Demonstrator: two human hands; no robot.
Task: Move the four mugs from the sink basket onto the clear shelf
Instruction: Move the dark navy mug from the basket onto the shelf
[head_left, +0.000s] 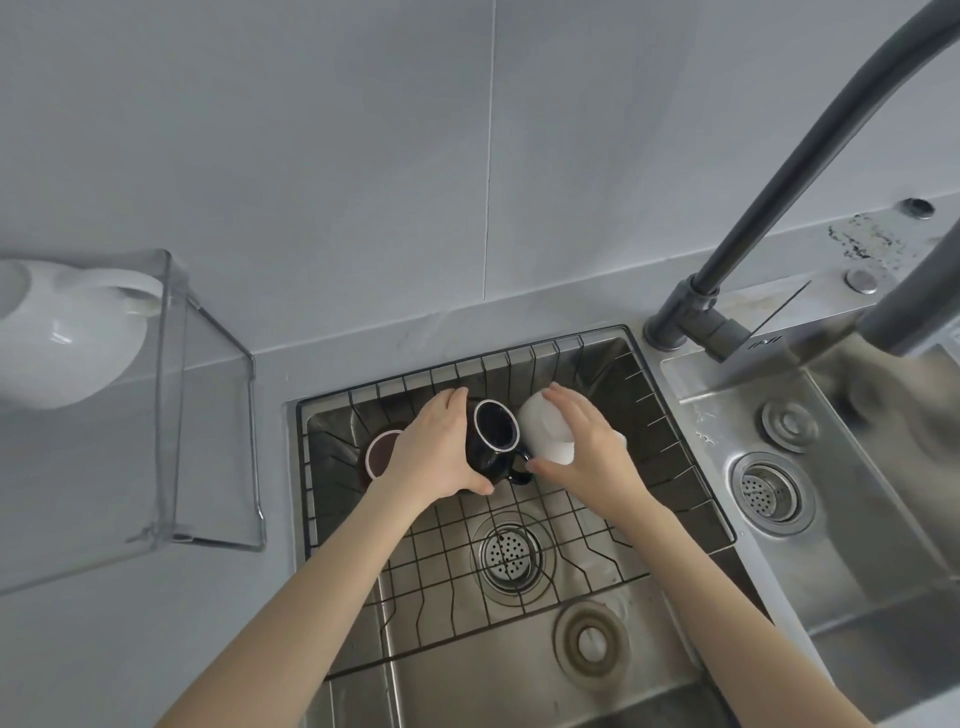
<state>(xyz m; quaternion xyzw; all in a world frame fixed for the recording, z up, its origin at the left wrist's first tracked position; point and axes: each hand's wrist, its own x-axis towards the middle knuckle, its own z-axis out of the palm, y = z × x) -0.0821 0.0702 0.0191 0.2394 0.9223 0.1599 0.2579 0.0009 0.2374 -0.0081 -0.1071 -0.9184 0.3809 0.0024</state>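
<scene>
Two hands in the basket: left hand fingers clasp black mug; right hand fingers clasp white mug; third mug beside.

The mug under my left hand is glossy black with a thin white rim line. The mug under my right hand is plain white. A third mug shows a dark brown interior inside a white rim. The sink basket is black wire in a square grid pattern. The sink is brushed steel grey. The shelf is colourless and transparent. The worktop and wall are pale grey; the tap is dark grey.
</scene>
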